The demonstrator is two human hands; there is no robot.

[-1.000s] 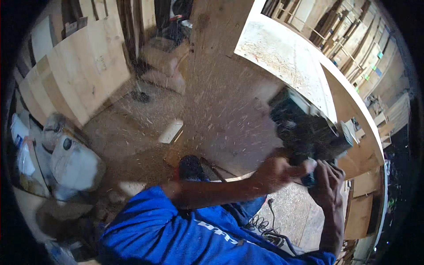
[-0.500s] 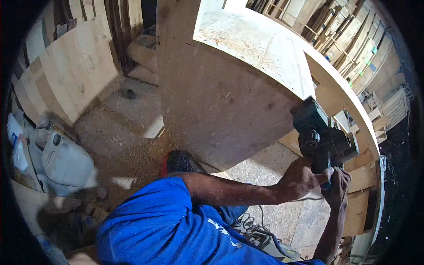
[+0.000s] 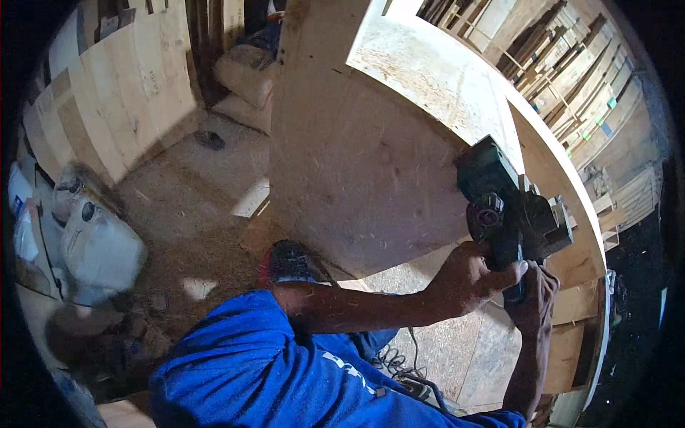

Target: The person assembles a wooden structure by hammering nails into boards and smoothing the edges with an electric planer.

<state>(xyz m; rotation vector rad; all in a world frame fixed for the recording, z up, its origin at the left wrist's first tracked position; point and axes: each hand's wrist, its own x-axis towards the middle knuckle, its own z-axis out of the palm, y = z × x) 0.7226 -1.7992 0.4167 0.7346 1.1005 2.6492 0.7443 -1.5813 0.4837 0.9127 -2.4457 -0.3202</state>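
Observation:
A dark green electric hand planer [image 3: 503, 203] rests on the edge of a large upright wooden panel [image 3: 364, 164], and wood chips fly in front of the panel. My left hand [image 3: 471, 282] is closed around the planer's rear, its thumb over the handle. Close beside it on the right, my right hand [image 3: 539, 292] also grips the handle end, with fingers wrapped. The planer's underside and cutter are hidden.
Shavings lie on the pale board top [image 3: 421, 60] behind the panel. A curved wooden rim [image 3: 564, 160] runs down the right. A coiled cord [image 3: 399, 367] lies on the floor below my arms. White jugs [image 3: 103, 246] stand at left; boards [image 3: 139, 78] lean behind them.
The planer has moved along the panel's edge, away from me and to the left, with both hands still on it. The whole view has shifted slightly.

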